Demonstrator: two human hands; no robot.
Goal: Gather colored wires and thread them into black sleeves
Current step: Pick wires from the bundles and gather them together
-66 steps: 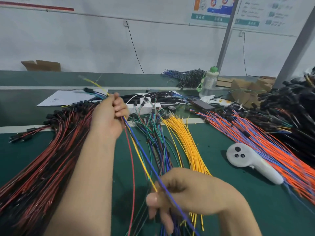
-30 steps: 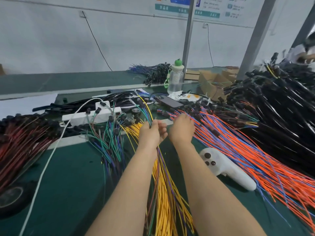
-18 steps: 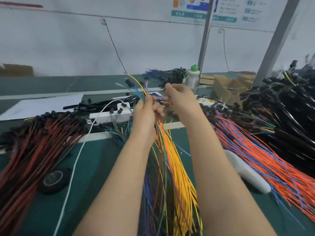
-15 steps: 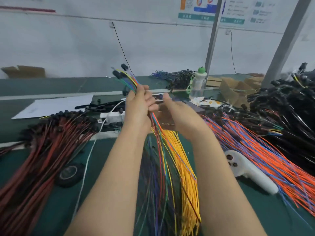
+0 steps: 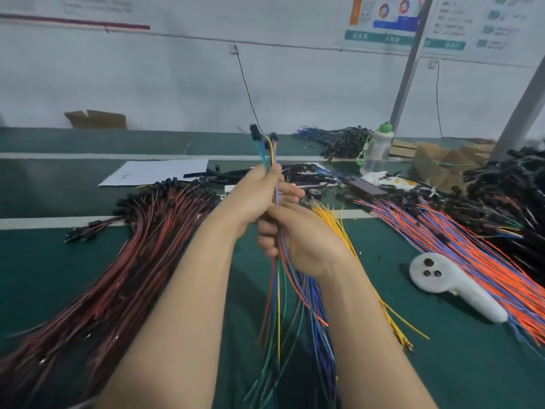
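My left hand [image 5: 253, 196] is closed around a small bundle of colored wires [image 5: 278, 293] held upright above the green table. Their tips with black connectors [image 5: 256, 134] stick out above my fist. My right hand [image 5: 300, 237] sits just below the left and grips the same bundle, whose green, yellow, red, blue and orange strands hang down between my forearms. A pile of yellow wires [image 5: 339, 228] lies on the table behind my right hand. Black sleeves [image 5: 224, 174] lie further back by the paper.
A large pile of red and black wires [image 5: 124, 261] fills the left. Orange and blue wires [image 5: 472, 255] and a heap of black cables [image 5: 513, 184] fill the right. A white controller [image 5: 451, 284], a bottle [image 5: 379, 149], a paper sheet [image 5: 156, 171] and cardboard boxes [image 5: 436, 160] lie around.
My right hand has slid down from beside the left to just under it and closed on the bundle. The bundle stays raised.
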